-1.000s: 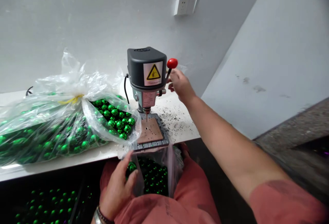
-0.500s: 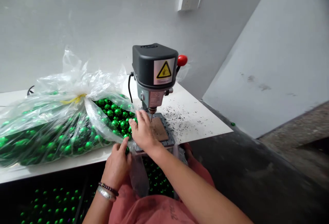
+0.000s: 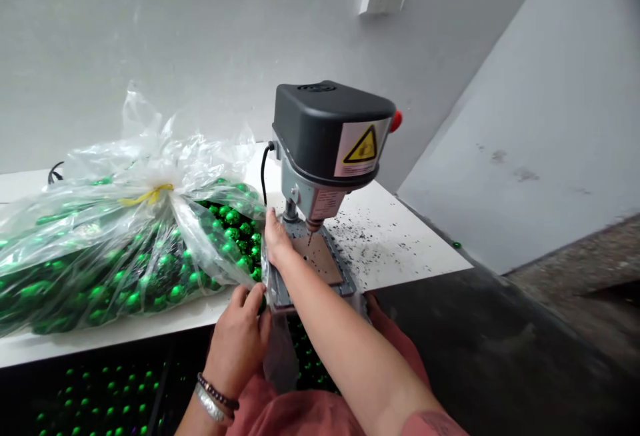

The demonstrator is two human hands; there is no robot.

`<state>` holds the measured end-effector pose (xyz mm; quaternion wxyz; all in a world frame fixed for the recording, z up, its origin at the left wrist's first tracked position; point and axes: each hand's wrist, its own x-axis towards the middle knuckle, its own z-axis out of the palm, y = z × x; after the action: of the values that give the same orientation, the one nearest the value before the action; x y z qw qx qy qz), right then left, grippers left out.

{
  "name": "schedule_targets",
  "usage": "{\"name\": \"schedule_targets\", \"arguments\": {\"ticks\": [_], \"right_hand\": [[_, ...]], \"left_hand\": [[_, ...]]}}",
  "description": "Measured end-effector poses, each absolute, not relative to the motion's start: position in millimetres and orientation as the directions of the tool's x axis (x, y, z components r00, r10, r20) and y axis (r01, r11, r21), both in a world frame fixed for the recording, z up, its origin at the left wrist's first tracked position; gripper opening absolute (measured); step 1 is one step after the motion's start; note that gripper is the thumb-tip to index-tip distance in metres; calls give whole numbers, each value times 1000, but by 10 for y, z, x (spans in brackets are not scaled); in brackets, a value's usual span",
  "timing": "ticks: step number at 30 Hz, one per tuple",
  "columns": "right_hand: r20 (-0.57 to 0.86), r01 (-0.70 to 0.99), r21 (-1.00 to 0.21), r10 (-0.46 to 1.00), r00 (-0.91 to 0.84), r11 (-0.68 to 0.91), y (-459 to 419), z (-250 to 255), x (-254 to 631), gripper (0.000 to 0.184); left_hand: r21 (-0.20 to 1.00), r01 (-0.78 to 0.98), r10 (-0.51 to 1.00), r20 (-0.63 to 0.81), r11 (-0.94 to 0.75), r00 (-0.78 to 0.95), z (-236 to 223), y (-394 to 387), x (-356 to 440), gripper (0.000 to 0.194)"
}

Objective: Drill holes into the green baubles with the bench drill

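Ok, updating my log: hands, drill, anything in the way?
Right hand on drill base; left hand at clear bag; big bag of green balls beside base.

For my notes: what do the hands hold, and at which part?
Left hand seems to pinch a green ball at its side; right hand: hold unclear.

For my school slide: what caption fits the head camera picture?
Right hand at a bench drill press, left hand by a bag of shiny green balls.

A workshop with a benchtop drill press [image 3: 325, 136].
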<state>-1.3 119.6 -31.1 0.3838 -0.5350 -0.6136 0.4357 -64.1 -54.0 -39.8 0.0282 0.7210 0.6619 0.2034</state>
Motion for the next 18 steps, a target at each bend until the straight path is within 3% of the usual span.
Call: {"name": "schedule_targets", "arguments": {"ticks": [3, 8, 13, 18], "right_hand": [[-42, 495, -869, 990, -135, 31, 1132, -277, 19, 34], [-57, 682, -729, 986, -158, 67, 1019, -188, 147, 33], [-129, 732, -680, 979, -159, 29, 1114, -99, 134, 33], [-161, 731, -682, 978, -132, -14, 1201, -24, 79, 37]], "left_hand": [[250, 967, 990, 142, -54, 19, -471, -524, -670, 32], [184, 983, 998, 68, -28, 16, -456, -534, -718, 30], [146, 989, 999, 41, -16, 10, -432, -576, -732, 31], [133, 990, 991, 133, -51, 33, -421, -603, -653, 32]]}}
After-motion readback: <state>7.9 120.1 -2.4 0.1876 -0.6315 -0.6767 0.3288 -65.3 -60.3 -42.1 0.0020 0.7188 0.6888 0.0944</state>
